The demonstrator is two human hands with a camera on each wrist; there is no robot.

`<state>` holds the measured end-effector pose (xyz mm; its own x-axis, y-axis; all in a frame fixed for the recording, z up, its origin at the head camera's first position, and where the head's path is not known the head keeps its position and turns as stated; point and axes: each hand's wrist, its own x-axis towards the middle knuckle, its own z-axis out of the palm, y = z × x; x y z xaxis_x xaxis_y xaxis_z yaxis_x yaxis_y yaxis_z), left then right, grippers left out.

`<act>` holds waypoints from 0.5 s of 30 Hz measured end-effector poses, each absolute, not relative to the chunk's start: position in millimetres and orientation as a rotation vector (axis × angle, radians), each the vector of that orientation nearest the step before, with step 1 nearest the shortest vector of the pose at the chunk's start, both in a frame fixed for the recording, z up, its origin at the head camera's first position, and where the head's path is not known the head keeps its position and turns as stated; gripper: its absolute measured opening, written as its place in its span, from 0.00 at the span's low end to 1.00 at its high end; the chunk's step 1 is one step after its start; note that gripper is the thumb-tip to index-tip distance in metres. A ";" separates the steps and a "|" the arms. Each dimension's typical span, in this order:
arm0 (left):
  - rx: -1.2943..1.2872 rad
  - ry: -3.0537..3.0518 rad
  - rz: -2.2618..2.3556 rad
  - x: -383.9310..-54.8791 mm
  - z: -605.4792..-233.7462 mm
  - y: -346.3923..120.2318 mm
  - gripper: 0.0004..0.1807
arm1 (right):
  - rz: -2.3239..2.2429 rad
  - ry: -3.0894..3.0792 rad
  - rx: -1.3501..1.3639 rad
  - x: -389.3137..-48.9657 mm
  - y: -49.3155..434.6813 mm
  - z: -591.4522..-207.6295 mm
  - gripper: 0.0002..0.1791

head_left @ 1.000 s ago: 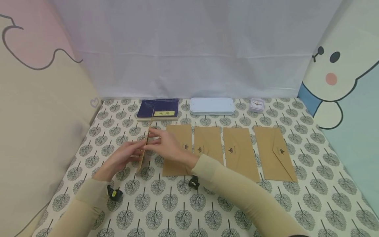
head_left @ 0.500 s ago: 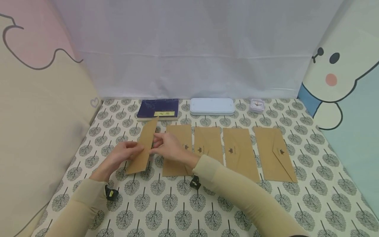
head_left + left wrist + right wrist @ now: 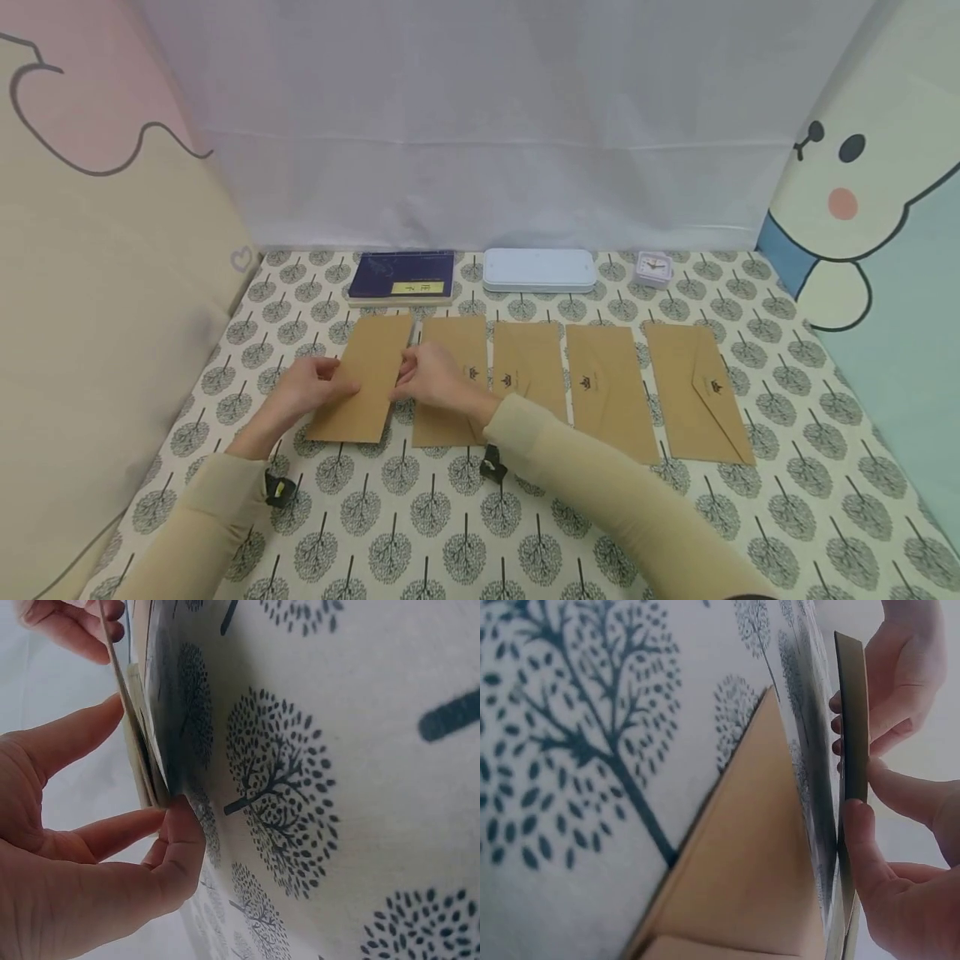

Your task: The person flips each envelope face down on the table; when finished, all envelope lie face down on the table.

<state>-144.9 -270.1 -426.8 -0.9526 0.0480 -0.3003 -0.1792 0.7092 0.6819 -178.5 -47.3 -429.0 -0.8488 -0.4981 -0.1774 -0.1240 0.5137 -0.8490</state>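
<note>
A plain brown kraft envelope is held low over the left part of the table, its blank face up. My left hand grips its left edge, thumb on top and fingers curling beneath, as the left wrist view shows. At the opposite edge my right hand pinches the paper between thumb and fingers. Seen edge-on in the right wrist view, the envelope stands slightly off the cloth, and its underside is mostly hidden. Just right of it lies another brown envelope, partly covered by my right hand and wrist.
More brown envelopes with crown prints continue the row rightward: one, a second and a third. Along the back stand a dark blue book, a pale blue tin case and a small lilac clock. Tree-patterned cloth covers the table.
The held envelope has turned from standing nearly on edge to almost flat, blank face up, and come lower. Both hands keep hold; the left has shifted slightly left.
</note>
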 end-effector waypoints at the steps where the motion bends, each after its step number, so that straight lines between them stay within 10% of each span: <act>1: -0.105 2.626 1.075 -144.7 -427.0 -269.9 0.39 | -1.264 2.361 -0.504 -179.1 -47.5 -430.4 0.43; 15: -0.094 2.730 0.876 -144.1 -431.6 -266.2 0.38 | -1.045 2.488 -0.544 -183.0 -49.4 -436.9 0.18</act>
